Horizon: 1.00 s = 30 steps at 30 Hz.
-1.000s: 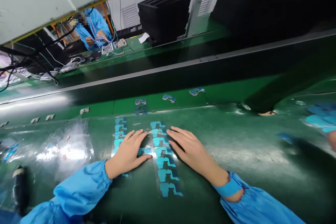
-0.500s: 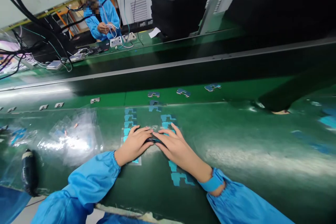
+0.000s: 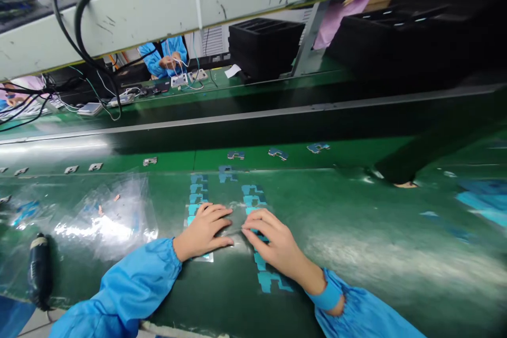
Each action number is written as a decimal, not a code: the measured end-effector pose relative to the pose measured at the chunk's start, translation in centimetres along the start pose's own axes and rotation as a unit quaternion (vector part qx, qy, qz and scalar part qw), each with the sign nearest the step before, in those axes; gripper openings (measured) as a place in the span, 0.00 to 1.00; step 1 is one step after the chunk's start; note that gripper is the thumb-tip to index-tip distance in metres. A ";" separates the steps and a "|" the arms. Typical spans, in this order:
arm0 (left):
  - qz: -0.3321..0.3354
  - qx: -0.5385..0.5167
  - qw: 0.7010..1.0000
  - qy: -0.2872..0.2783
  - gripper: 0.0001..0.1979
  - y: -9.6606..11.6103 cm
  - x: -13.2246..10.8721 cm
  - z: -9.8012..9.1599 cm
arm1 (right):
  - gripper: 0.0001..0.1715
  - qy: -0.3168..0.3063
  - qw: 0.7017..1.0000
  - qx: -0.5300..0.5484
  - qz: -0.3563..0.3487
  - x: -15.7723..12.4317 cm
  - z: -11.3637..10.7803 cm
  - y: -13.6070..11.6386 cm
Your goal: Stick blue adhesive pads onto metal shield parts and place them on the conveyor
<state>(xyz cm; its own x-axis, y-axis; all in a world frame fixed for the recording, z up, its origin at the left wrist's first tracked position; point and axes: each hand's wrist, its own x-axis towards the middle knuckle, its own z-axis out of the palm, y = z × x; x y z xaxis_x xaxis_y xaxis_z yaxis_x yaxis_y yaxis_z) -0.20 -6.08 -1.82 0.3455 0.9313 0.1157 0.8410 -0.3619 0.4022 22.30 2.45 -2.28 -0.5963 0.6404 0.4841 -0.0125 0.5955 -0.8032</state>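
From where I stand, the bench surface (image 3: pixel 340 206) is smooth, glossy green, streaked with reflected light. Across its middle, toward the near edge, lie two columns of flat, stepped cut-outs in turquoise: the left column (image 3: pixel 198 188) and the right column (image 3: pixel 253 199), both running from the far edge toward the near one. The left hand (image 3: pixel 204 231) is palm down, its fingers loosely spread over the left column, clasping nothing that I can see. The right hand (image 3: pixel 273 240) covers part of the right column, thumb and fingertips drawn together; whether they pinch something thin, I cannot tell. Both arms wear crinkled blue sleeves (image 3: pixel 134 280), the right wrist a smooth blue band (image 3: pixel 329 296). Toward the left edge, shiny clear plastic bags (image 3: pixel 119 206) lie rumpled, with a dark, rounded tool (image 3: pixel 39 274) with a pale collar at the near left corner. Along the far edge, angular blue boards (image 3: pixel 277 154) sit to the right of small silvery pieces (image 3: pixel 150 161).
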 end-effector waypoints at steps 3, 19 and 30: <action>0.043 0.041 0.998 -0.013 0.24 1.5 -0.5 0.0 | 0.03 0.128 0.956 0.191 0.183 0.1 -1.9 0.9; -0.077 0.063 0.989 -0.106 0.47 2.1 -0.8 -0.1 | 0.24 0.248 0.760 0.447 0.403 1.3 -5.9 3.9; -0.562 0.169 0.803 0.103 0.19 -16.3 -1.5 -15.6 | 0.21 0.206 0.791 0.392 0.423 0.0 -6.4 5.8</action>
<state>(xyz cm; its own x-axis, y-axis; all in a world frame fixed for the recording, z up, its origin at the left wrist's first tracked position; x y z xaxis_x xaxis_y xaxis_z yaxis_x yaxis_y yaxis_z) -20.92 -0.87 5.60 -0.7573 0.6529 0.0145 0.6513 0.7533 0.0916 27.36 8.96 -4.71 -0.3471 0.8487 -0.3990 -0.3387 -0.5101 -0.7906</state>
